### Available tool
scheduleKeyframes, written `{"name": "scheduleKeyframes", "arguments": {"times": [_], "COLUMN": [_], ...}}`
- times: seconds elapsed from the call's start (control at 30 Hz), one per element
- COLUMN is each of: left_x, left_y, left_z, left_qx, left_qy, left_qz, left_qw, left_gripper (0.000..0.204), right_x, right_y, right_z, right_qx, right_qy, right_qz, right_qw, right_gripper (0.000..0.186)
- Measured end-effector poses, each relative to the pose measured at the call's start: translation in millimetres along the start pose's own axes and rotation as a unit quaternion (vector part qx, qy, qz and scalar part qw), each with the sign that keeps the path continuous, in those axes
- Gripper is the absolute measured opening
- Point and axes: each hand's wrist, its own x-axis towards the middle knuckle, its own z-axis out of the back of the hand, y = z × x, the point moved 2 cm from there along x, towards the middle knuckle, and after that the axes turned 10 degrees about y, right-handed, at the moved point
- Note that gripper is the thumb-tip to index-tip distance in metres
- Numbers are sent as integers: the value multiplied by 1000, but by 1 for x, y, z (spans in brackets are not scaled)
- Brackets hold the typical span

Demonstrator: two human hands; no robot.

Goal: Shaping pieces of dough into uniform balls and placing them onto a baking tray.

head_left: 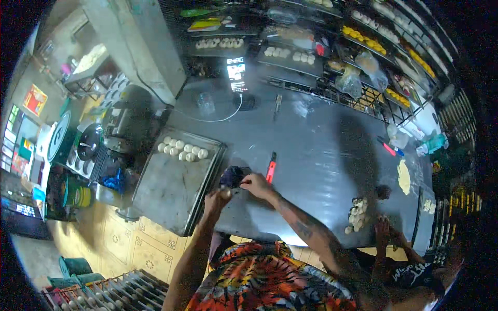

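Observation:
My left hand (211, 203) is closed around a small pale piece of dough (226, 193) at the table's near edge. Just right of it, my right hand (256, 185) has its fingertips pinched together beside a dark purple lump (231, 177); whatever is between them is too small to make out. The lump lies on the grey table just beyond both hands. To the left is a dark baking tray (168, 202), with several round dough balls (182, 150) in rows at its far end. Beyond my right hand lies a red box cutter (271, 167).
A lit phone (236, 75) with a white cable stands at the back. On the right, a co-worker's hands (383, 228) are near a cluster of dough pieces (357, 215) and a dark lump (384, 192). A pale yellow patch (403, 177) lies farther right. Racks of trays (295, 65) line the back.

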Motion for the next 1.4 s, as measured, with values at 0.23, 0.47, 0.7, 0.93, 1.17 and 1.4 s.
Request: {"name": "scheduleKeyframes", "arguments": {"times": [0.23,0.47,0.7,0.93,1.17,1.4], "left_x": [-9,0,5,8,-25,-59], "left_y": [11,7,-3,11,60,17], "left_z": [-41,26,37,-2,-32,-37], "left_qx": [-221,51,280,326,148,347], "left_qy": [63,117,139,88,108,52], "left_qz": [90,25,-47,-199,-99,-58], "left_qw": [969,992,949,920,978,935], "left_gripper": [29,25,22,17,16,25], "right_x": [-56,-52,-44,-74,-101,-95], "right_y": [25,19,18,36,12,16], "right_z": [-64,-93,-99,-56,-29,-44], "right_qx": [-224,107,261,-27,24,-83], "right_qy": [-243,-259,-204,-222,-106,-39], "right_qz": [70,-31,-74,25,-55,87], "right_qw": [941,959,941,974,993,992], "right_gripper": [28,30,30,23,13,11]}}
